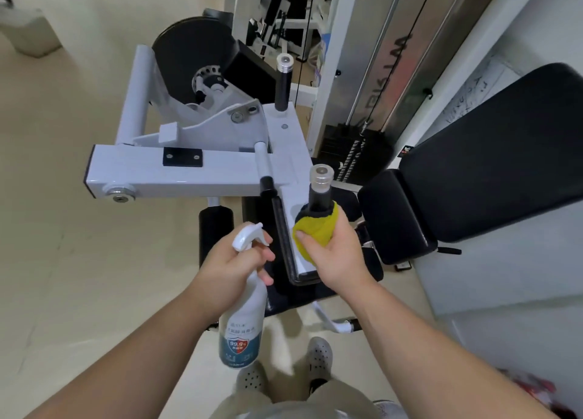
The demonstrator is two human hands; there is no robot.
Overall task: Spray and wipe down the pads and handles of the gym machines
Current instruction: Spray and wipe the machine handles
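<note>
My right hand (pixel 337 254) grips a yellow cloth (pixel 315 229) wrapped round the base of the near black handle (pixel 319 194), which stands upright with a silver cap on the white machine frame (pixel 176 172). My left hand (pixel 233 267) holds a white spray bottle (pixel 243 327) by its neck, a finger near the trigger and the nozzle pointing right toward the cloth. A second black handle (pixel 283 84) with a silver cap stands farther back. The black seat pad (pixel 400 216) and back pad (pixel 504 147) lie to the right.
A black weight plate (pixel 192 55) hangs on the frame at the back. A weight stack (pixel 356 153) with cables and steel rods rises behind the handles. A black roller pad (pixel 214 229) sits below the frame. Beige floor spreads left; my grey shoes (pixel 318 355) stand below.
</note>
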